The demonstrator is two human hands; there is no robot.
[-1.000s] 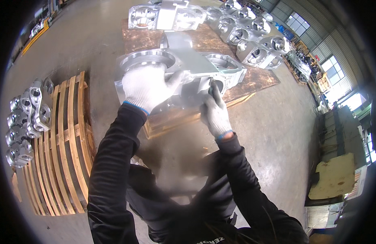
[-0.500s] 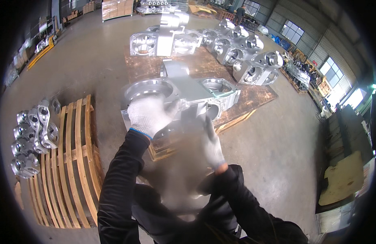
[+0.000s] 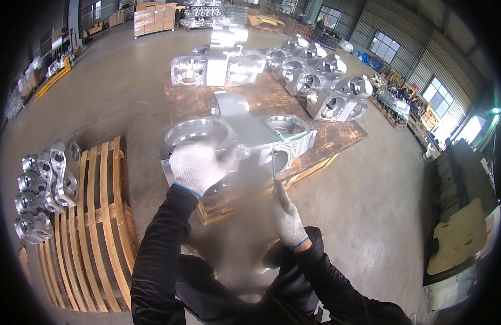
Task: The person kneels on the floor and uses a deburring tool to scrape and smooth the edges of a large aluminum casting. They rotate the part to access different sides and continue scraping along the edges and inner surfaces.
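Note:
A large machined aluminium casting (image 3: pixel 250 130) with round bores lies at the near end of a wooden platform in front of me. My left hand (image 3: pixel 199 165), in a white knit glove, grips its near left side beside the big bore; the fingertips are partly hidden. My right hand (image 3: pixel 289 216), also gloved, is closed around a thin metal rod-like tool (image 3: pixel 273 165). The tool points up, its tip at the casting's near edge by the smaller right bore. A blurred patch hides part of the casting's near side.
More aluminium castings (image 3: pixel 218 67) stand at the platform's far end, with a row of others (image 3: pixel 334 100) on its right. A slatted wooden pallet (image 3: pixel 107 216) with smaller castings (image 3: pixel 50 179) lies at left. A dark panelled object (image 3: pixel 459 206) stands at right.
The view has tilted up slightly, so the scene sits lower. My right hand has drawn back toward me, and more of the tool shows. My left hand stays on the casting.

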